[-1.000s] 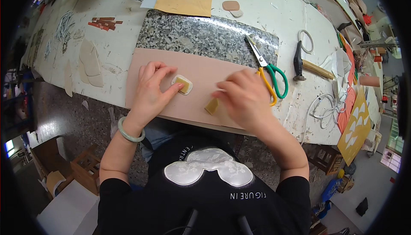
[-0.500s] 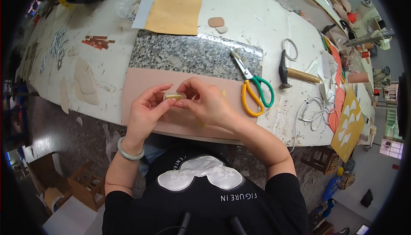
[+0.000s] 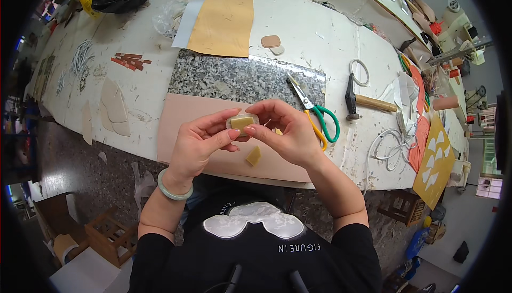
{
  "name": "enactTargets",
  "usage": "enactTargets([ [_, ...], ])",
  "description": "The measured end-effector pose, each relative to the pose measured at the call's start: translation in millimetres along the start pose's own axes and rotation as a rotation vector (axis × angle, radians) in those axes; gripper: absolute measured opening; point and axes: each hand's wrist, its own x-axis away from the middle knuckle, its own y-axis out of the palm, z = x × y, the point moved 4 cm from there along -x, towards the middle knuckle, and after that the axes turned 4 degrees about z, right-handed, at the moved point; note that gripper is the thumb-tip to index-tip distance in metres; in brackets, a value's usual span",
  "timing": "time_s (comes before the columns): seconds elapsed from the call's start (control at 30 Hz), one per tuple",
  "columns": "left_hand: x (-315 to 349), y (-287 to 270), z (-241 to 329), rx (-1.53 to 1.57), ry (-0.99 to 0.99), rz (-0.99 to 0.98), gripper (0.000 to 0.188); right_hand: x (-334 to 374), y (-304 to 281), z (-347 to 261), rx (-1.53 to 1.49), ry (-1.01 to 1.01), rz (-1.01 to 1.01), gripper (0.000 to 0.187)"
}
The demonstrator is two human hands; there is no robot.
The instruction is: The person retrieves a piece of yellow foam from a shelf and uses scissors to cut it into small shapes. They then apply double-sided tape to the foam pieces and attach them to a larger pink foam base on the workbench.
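Note:
Between both hands, over a pink sheet [image 3: 175, 114], I hold a small rounded pale piece [image 3: 233, 124] with a tan-yellow rectangular patch on its face. My left hand [image 3: 200, 142] pinches its left side between thumb and fingers; a pale green bangle [image 3: 174, 187] circles that wrist. On the right edge, my right hand [image 3: 288, 135] closes thumb and fingers. A yellow scrap [image 3: 254, 156] lies on the pink sheet below the hands. Another bit of yellow is partly hidden by my right hand. Scissors [image 3: 314, 106] with green and yellow handles lie partly open to the right, blades on a speckled stone slab [image 3: 213, 77].
Beyond the slab are a tan sheet [image 3: 224, 18] and a small brown rounded piece [image 3: 271, 41]. A hammer [image 3: 373, 102] and a white cord [image 3: 386, 146] lie at right. Reddish strips [image 3: 129, 61] and pale cut shapes [image 3: 114, 109] sit at left.
My hands have risen and shifted right with the pale piece, tilting its yellow patch into view. The yellow scrap on the sheet shows more clearly. The view has shifted slightly.

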Motion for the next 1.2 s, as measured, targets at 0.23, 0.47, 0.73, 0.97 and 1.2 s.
enactTargets([
  [0.23,-1,1,-2,0.024,-0.022,0.034,0.035,0,1,6,0.004,0.002,0.002,0.032],
  [0.47,-11,-22,-11,0.073,-0.028,0.229,0.035,-102,-83,22,0.584,-0.312,0.316,0.025],
  [0.73,-19,-37,-7,0.161,-0.053,0.350,0.033,-200,-113,93,1.151,-0.186,0.246,0.028],
  [0.97,-30,-32,-7,0.232,-0.064,0.340,0.029,-187,-118,84,0.707,-0.120,0.288,0.022],
  [1.2,-38,-25,-13,0.239,-0.042,0.283,0.030,-97,-66,4,0.107,-0.005,0.050,0.012],
])
